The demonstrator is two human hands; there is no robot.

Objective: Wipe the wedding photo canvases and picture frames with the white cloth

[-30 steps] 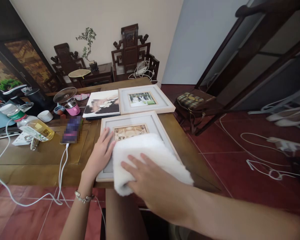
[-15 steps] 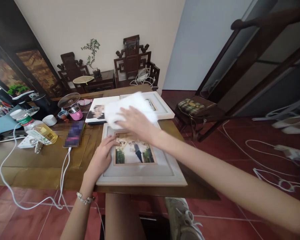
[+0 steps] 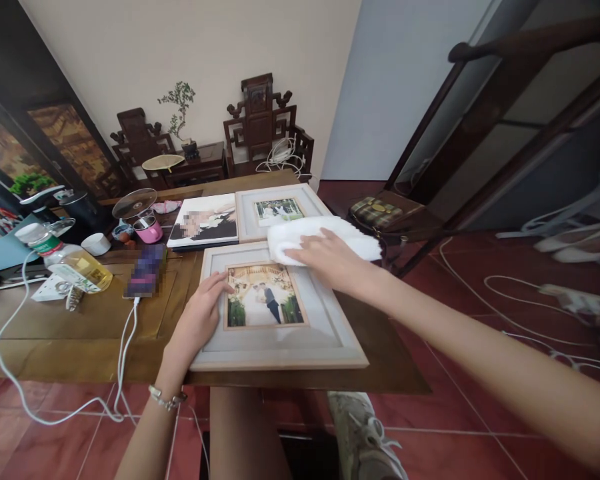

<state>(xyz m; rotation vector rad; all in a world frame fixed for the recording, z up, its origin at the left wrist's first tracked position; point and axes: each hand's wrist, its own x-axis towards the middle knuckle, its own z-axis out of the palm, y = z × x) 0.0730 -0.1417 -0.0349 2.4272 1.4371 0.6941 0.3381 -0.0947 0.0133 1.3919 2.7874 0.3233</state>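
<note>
A pale picture frame (image 3: 280, 353) with a wedding photo inside lies flat at the front edge of the wooden table. My left hand (image 3: 203, 308) rests on its left side, fingers stretched out and fingertips by the photo's upper left corner. Under my right hand (image 3: 325, 260) is a white cloth (image 3: 353, 240), pressed against the frame's upper right part and reaching past its edge. A second framed photo (image 3: 280, 209) lies just behind, partly covered by the cloth. To its left is a photo album (image 3: 205, 220) with a blurred picture on the cover.
On the table's left stand an oil bottle (image 3: 73, 260), a pink cup (image 3: 149, 229), a white cup (image 3: 97, 244) and a charging phone (image 3: 145, 270). White cables (image 3: 123, 360) hang over the front edge. A dark wooden chair (image 3: 395, 213) with a plaid bag is at the right.
My right hand has swept the cloth rightward across the frame's top, uncovering the album and much of the rear photo. My left hand stays on the frame.
</note>
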